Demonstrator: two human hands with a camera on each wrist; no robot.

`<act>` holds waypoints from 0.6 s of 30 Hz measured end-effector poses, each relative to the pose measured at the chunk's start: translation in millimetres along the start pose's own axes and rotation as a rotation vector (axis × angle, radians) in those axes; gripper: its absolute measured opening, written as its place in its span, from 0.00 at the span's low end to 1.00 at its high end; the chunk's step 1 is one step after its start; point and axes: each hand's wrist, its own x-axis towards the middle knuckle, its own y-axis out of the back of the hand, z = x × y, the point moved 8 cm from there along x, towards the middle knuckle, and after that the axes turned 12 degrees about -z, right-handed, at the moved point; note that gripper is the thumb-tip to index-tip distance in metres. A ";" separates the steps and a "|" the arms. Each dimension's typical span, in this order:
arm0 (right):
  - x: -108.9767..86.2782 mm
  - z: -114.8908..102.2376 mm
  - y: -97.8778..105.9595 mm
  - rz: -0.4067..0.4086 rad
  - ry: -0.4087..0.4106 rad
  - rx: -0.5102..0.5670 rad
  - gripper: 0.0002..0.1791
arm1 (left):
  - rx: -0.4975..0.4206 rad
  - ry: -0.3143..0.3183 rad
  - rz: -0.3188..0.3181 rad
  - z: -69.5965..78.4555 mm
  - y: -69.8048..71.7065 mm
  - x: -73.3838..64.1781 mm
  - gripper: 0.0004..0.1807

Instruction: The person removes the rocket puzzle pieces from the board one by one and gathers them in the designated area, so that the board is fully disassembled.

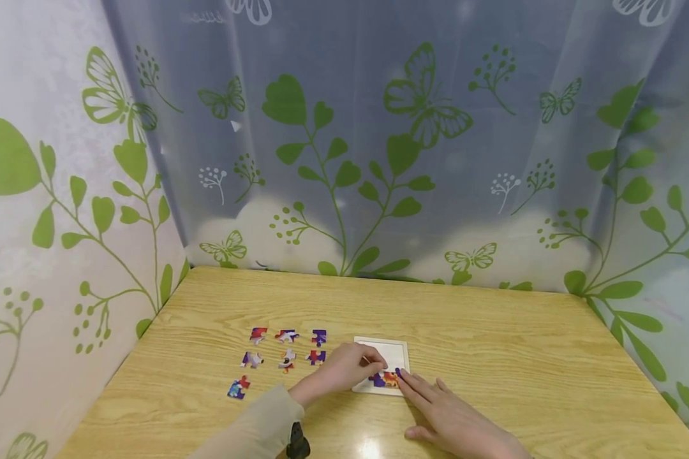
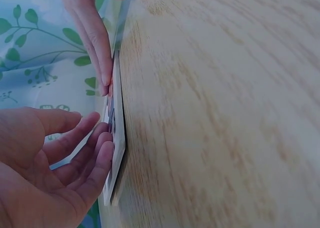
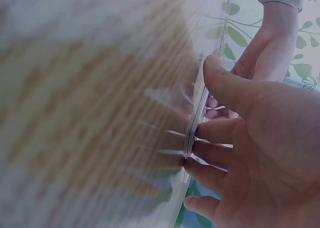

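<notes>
A square white puzzle tray (image 1: 380, 340) lies on the table, with joined purple and orange puzzle pieces (image 1: 387, 380) along its near side. My left hand (image 1: 350, 366) reaches over the tray from the left. In the left wrist view its loosely bent fingers (image 2: 102, 158) touch the tray area, thumb apart, and no piece shows in its grasp. My right hand (image 1: 450, 411) comes from the right with nearly straight fingers, their tips resting at the tray's right edge beside the pieces. In the right wrist view those fingertips (image 3: 192, 163) meet the tray's side.
Several loose puzzle pieces lie in rough rows left of the tray, among them a red and blue one (image 1: 239, 387) nearest me and a purple one (image 1: 319, 337) at the back. The wooden table (image 1: 494, 331) ends at a patterned curtain (image 1: 344, 159) behind and at both sides.
</notes>
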 end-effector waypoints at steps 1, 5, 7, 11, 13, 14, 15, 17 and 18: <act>0.2 -0.1 0.1 -0.003 -0.002 0.003 0.45 | -0.001 0.002 0.002 -0.2 -0.1 0.1 0.07; 0.7 0.0 0.1 -0.014 -0.012 0.013 0.46 | -0.006 0.007 0.005 -1.4 -0.7 0.9 0.07; 0.9 -0.1 0.2 -0.019 -0.016 0.022 0.46 | -0.011 0.010 0.003 -2.2 -1.0 1.4 0.07; 1.2 0.1 -0.2 -0.017 -0.020 0.011 0.46 | -0.020 0.013 0.001 -3.4 -1.0 2.1 0.07; 1.1 -0.1 -0.1 -0.009 -0.019 -0.003 0.46 | -0.027 0.013 0.001 -3.8 -0.9 2.5 0.07; 1.1 -0.4 0.1 -0.003 -0.017 -0.011 0.46 | -0.035 0.011 0.002 -3.6 -0.6 2.5 0.07; 1.1 -0.6 0.2 0.001 -0.014 -0.018 0.46 | -0.044 0.008 0.003 -3.6 -0.4 2.8 0.07; 1.1 -1.0 0.2 0.008 -0.009 -0.029 0.46 | -0.066 0.001 0.007 -3.0 0.6 2.6 0.06; 1.2 -1.3 0.2 0.012 -0.006 -0.034 0.46 | -0.079 0.001 0.008 -3.1 1.1 2.6 0.06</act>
